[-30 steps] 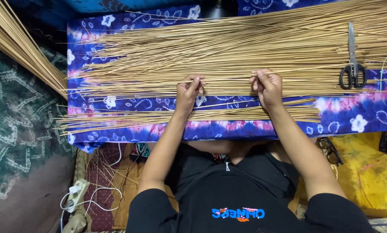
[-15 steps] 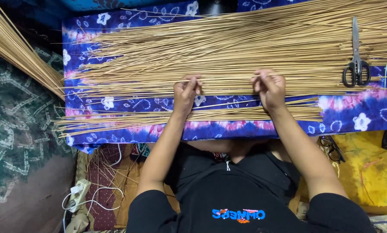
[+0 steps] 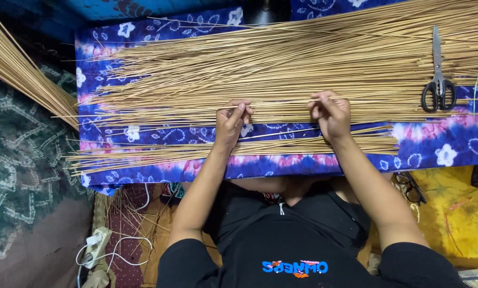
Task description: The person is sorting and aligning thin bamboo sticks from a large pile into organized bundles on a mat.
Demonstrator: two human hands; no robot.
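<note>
Compared with a second ago, both hands are sitting slightly higher against the heap, and the left hand has drawn one thin pale straw-coloured stick clear of the rest. The scissors and the cloth are lying as they did before.

The left hand's grip is narrow, thumb and fingertips pinching the stick near its left part. The right hand is closed in a narrow pinch on the same stick further along, so the stick is running level between the two hands, just at the near edge of the large heap of long thin straw-coloured sticks. That heap is lying spread across the blue and pink tie-dyed cloth with white flowers, which is covering the counter in front of the person.

Below both wrists a smaller, flatter bundle of the same pale sticks is lying along the cloth's near edge, close to the hands and apart from the big heap.

A pair of black-handled steel scissors is resting on top of the heap, well to the right of the right hand. Another sheaf of pale sticks is slanting across the upper left corner, off the cloth. A white power strip with a cable is lying on the floor at lower left.
</note>
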